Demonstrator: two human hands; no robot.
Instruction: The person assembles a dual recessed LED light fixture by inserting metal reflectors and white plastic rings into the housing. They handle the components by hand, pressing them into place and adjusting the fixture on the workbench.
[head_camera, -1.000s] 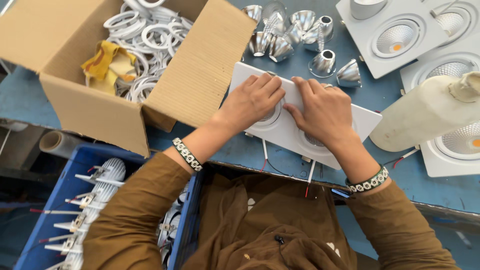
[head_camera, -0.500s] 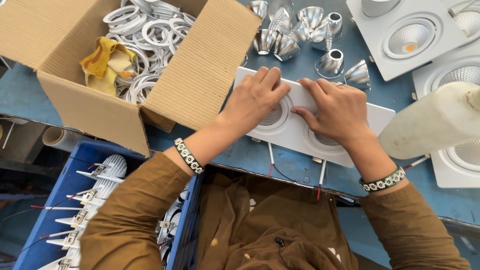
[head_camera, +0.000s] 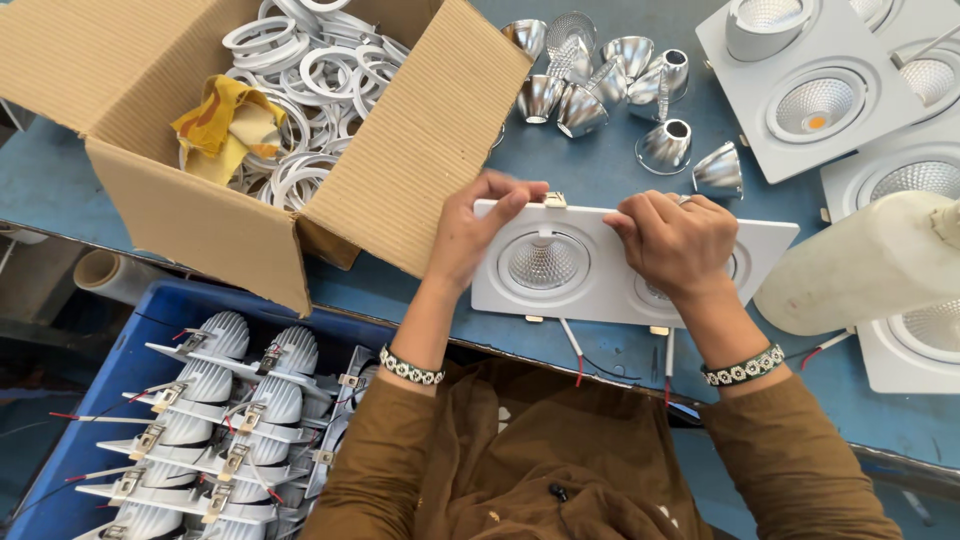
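Observation:
A white rectangular twin downlight fixture (head_camera: 590, 290) lies face up on the blue table (head_camera: 600, 170), wires trailing off its near edge. My left hand (head_camera: 475, 230) grips its left end, thumb and fingers on the far edge by a small metal clip. My right hand (head_camera: 675, 240) rests over the right lamp opening and hides it, fingers curled on the far edge. The left reflector is uncovered.
An open cardboard box (head_camera: 420, 150) of white rings and a yellow cloth stands at left. Several silver reflector cones (head_camera: 600, 80) lie behind the fixture. More white fixtures (head_camera: 810, 90) and a cream plastic bottle (head_camera: 860, 265) sit at right. A blue crate (head_camera: 130, 330) of lamp bodies sits below left.
My left hand has slid off the left lamp opening to the fixture's left end, uncovering the reflector. My right hand stays over the right opening.

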